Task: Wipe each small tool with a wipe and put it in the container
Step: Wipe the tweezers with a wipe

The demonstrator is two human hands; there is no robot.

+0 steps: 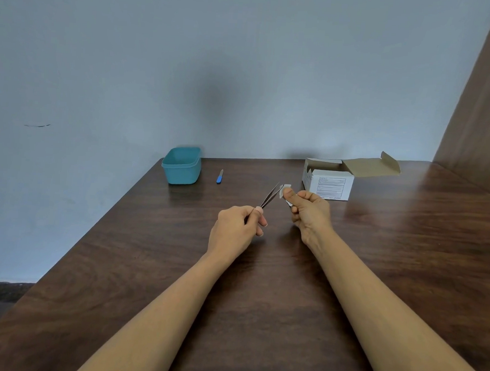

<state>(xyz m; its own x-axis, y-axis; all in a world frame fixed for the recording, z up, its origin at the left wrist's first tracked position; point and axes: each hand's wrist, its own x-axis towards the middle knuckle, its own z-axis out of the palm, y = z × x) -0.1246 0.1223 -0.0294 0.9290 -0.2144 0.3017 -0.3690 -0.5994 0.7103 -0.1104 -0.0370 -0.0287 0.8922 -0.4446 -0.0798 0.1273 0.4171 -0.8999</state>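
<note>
Two pinches: our left hand [237,228] grips the tweezers [270,197], our right hand [308,208] the wipe [284,189]; sharp tips could snag it.

Your dark wooden table [407,229] meets a blue-grey wall [188,53]; an open white cardboard box [331,185] sits far right on it.

We stretch both bare forearms forward, converging toward the middle. Our left hand [237,228] is curled, thumb and forefinger pinching the tweezers [270,197] by their near end. Our right hand [311,212], just right and slightly farther, pinches a white wipe [284,189] under its thumb.
</note>
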